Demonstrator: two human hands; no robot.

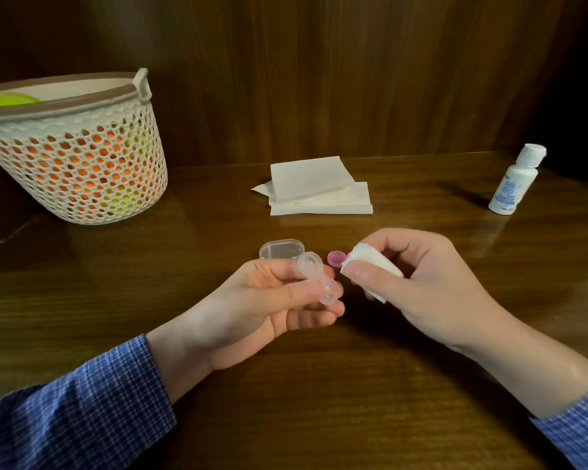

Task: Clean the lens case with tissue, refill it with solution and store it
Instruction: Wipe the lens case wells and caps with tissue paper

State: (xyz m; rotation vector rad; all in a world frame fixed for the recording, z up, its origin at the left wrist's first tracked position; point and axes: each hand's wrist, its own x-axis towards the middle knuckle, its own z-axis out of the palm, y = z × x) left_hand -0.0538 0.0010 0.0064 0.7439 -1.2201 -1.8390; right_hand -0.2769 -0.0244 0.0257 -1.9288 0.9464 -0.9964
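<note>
The clear plastic twin-cup lens case [316,281] is pinched in the left hand [269,307], caps off. A wadded white tissue [370,266] is gripped by the right hand [418,286]. Wiping seems underway; the white solution bottle [518,181] stands untouched, so refilling and storing remain.

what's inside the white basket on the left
Through the basket mesh, orange and yellow-green items show, and a green one peeks over the rim. Their shapes and count are hidden by the wall.

Dark brown polished wooden surface [319,401] with horizontal grain, showing soft reflections of overhead light. Behind it rises a dark wooden wall panel [319,69] with vertical grain, meeting the surface along its far edge. The upper right corner falls into deep shadow.
</note>
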